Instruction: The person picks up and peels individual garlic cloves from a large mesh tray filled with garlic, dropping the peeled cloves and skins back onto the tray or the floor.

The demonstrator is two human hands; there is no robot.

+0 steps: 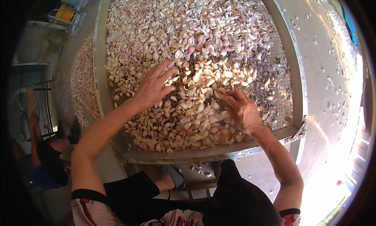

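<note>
Left hand [152, 86] spread flat — right hand [243, 110] curled — on garlic cloves [196, 38].

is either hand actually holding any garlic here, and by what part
The left hand holds nothing; it lies flat, fingers spread, on the garlic cloves. The right hand is curled, fingertips down among cloves on the wire mesh tray; whether it pinches one cannot be told.

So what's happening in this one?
A person is working with both bare hands over a big heap of garlic cloves spread on a wire-mesh tray with a metal frame. The left hand lies flat, fingers spread, on the cloves. The right hand is curled, its fingertips down among the cloves near the bare patch of mesh; whether it holds any cannot be told. More cloves lie on the ground left of the tray.
</note>
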